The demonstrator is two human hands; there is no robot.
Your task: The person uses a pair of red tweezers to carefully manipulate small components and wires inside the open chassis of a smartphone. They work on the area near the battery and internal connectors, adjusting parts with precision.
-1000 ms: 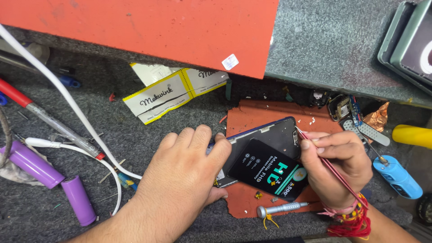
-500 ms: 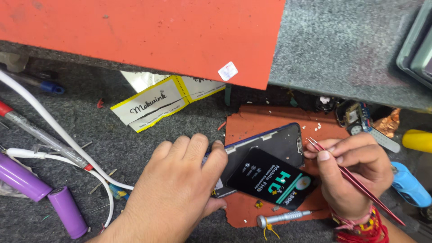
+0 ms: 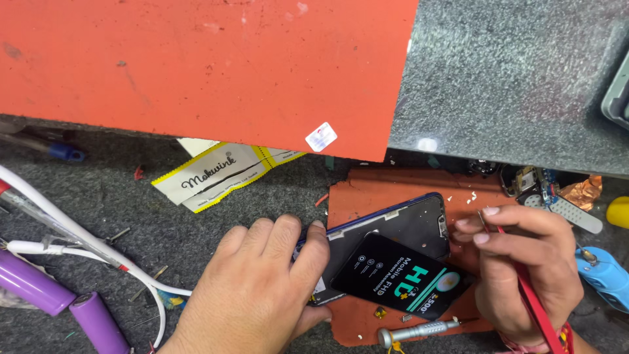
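A dark phone frame with a blue edge lies on a small red mat. A black display panel with a green and white sticker rests tilted across its lower part. My left hand presses down on the frame's left end, fingers spread over it. My right hand sits at the frame's right edge and pinches a thin red tool, whose tip touches the edge near the upper right corner.
A silver screwdriver lies below the panel. White cables and purple battery cells lie at left. A yellow and white carton sits under a big red board. A blue tool and small parts lie at right.
The view has moved closer and shifted down-left. My right hand with the red tool has drawn in against the frame's right edge. My left hand stays on the frame.
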